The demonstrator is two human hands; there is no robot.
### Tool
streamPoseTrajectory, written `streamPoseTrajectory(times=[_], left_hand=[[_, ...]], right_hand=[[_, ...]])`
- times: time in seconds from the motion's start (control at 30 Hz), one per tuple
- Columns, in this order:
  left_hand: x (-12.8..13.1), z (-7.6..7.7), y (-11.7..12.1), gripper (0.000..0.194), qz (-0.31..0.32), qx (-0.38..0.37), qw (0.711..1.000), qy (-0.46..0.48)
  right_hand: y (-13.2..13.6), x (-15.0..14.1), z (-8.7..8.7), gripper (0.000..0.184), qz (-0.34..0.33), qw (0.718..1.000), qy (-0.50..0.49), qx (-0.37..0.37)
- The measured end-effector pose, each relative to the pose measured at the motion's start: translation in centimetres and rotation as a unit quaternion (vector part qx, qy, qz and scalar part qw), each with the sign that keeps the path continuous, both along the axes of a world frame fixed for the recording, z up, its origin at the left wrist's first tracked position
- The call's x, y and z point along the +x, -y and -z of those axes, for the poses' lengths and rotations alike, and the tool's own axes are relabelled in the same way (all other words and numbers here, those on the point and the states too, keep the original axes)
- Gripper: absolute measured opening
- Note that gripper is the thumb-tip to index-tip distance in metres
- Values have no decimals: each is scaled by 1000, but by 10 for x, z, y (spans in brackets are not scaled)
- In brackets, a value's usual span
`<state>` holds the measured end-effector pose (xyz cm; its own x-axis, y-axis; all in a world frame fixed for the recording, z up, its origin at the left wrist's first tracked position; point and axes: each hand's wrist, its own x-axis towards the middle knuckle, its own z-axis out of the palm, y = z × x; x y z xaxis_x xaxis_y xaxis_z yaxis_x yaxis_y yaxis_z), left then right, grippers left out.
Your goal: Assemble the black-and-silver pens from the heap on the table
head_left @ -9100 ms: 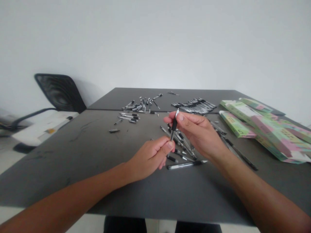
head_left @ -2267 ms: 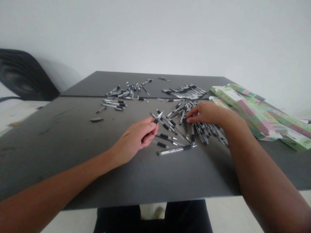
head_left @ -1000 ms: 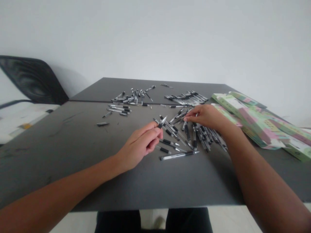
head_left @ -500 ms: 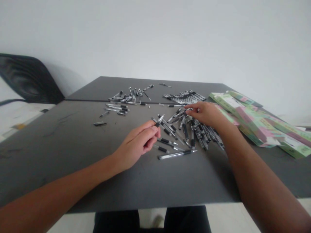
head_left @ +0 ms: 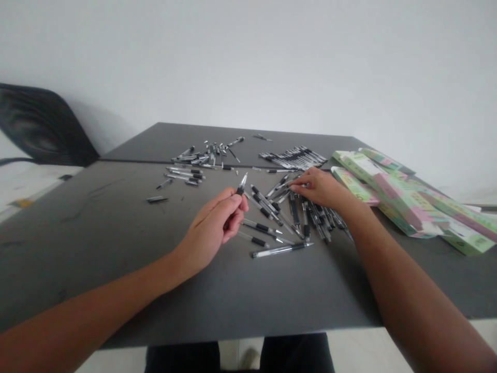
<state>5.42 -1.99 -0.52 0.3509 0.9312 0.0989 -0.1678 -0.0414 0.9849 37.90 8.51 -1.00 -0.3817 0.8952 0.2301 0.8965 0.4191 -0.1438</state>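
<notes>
My left hand (head_left: 217, 220) is closed around a pen (head_left: 242, 184), its clear pointed tip and black grip sticking up past the thumb. The rest of that pen is hidden in my palm. At the loose heap of pens (head_left: 319, 220), my right hand (head_left: 316, 186) pinches thumb and fingers together on a pen (head_left: 284, 185) at the heap's upper side. Its far end is covered by my fingers. Closest to me, a single clear pen with a black grip (head_left: 277, 251) lies flat, its tip pointing right.
Behind the heap, pens lie side by side in a row (head_left: 293, 157). Small pen parts (head_left: 212, 150) are scattered at the back left, with several pens (head_left: 184, 173) before them. Green and pink boxes (head_left: 399, 194) are piled at right. A black chair (head_left: 39, 124) stands at left.
My right hand's fingers, apart before, have come down and closed on a pen in the heap. My left hand has shifted slightly left, and its pen now points more upright.
</notes>
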Motion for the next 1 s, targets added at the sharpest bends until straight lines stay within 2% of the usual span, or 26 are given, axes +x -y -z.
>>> streamPoseTrajectory(times=[0.1,0.2,0.37,0.57,0.7,0.77,1.0], left_hand=[[1,-1,0,21,-4,-1,1000,3],[2,-1,0,21,-6,-5,1000,1],[2,-2,1,22,-7,-1,1000,-4],[2,-1,1,22,-9,-6,1000,-3],[1,0,0,22,-10,-14,1000,2],[1,0,0,21,-13,-17,1000,3],[3,-3,0,20,-20,-24,999,-12]], right_hand=[[-2,-5,7,44,-1,999,4,32],[-4,-6,9,41,4,999,25,30],[-2,-4,0,34,-8,998,55,20],[3,-6,-13,32,0,999,25,-48],[6,5,-21,31,73,997,-34,12],[7,17,-26,30,119,992,-33,38],[8,74,-34,34,236,971,15,-23]])
